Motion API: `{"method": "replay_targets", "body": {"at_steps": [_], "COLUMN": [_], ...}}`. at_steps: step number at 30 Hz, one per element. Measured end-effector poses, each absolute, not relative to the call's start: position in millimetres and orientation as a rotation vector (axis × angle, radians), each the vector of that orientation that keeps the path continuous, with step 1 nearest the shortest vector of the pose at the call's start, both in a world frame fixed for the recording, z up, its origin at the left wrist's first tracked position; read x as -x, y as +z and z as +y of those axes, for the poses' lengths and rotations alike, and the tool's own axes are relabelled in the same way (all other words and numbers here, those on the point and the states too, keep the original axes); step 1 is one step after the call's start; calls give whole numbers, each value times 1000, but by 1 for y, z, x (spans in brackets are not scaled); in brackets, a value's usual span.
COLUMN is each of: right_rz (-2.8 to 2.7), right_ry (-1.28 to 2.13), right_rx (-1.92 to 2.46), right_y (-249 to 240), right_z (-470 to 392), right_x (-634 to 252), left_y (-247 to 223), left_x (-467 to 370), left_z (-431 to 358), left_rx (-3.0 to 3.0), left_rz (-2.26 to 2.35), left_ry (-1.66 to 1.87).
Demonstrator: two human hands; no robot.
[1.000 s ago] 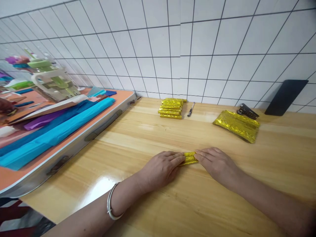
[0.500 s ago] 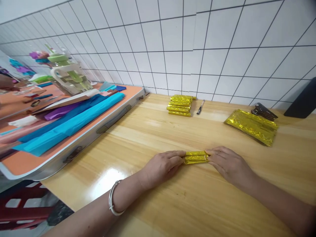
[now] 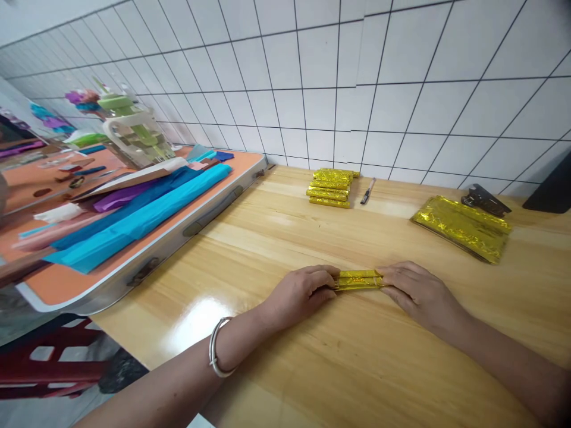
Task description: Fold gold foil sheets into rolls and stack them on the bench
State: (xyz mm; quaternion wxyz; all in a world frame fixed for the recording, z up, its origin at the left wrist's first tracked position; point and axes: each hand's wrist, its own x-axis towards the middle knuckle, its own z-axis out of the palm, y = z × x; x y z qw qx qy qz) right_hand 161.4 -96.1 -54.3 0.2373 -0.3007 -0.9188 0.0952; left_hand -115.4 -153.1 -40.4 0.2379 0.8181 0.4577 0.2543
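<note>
A strip of gold foil paper point(image 3: 359, 279), folded narrow, lies across the wooden table in front of me. My left hand point(image 3: 310, 294) pinches its left end, and my right hand point(image 3: 414, 291) grips its right end. Fingers cover both ends, so only the middle stretch shows. Beyond my hands, several rolled gold foil pieces point(image 3: 331, 188) are stacked near the wall. To the right lies a flat stack of gold foil sheets point(image 3: 461, 229).
A small pen-like cutter point(image 3: 368, 191) lies beside the rolls. A black stapler point(image 3: 485, 200) touches the foil sheets, with a dark upright object point(image 3: 551, 187) farther right. At left, an orange folding table point(image 3: 84, 246) bears blue paper point(image 3: 147, 217) and a jug point(image 3: 138, 137).
The folded strip looks narrower now, and my left fingers have curled in more around its end. The whole view has shifted slightly.
</note>
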Motion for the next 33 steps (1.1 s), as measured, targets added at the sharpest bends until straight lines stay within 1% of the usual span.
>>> {"method": "replay_targets", "body": {"at_steps": [4, 12, 17, 29, 33], "right_rz": [-2509, -2433, -2424, -2456, -2447], "right_ry": [285, 386, 376, 350, 336], "right_rx": [813, 932, 920, 952, 986], "right_y": [-52, -48, -51, -51, -51], "right_z": [-95, -93, -89, -87, -88], "right_x": [-160, -152, -152, -148, -148], "left_y": [-43, -46, -47, -46, -47], "left_x": [114, 97, 86, 83, 84], "left_z": [-152, -153, -154, -157, -157], "left_rx": [-2192, -2043, -1988, -2028, -2054], "left_rz": [1286, 1437, 1569, 1684, 1626], "left_ry": [755, 932, 1001, 992, 995]}}
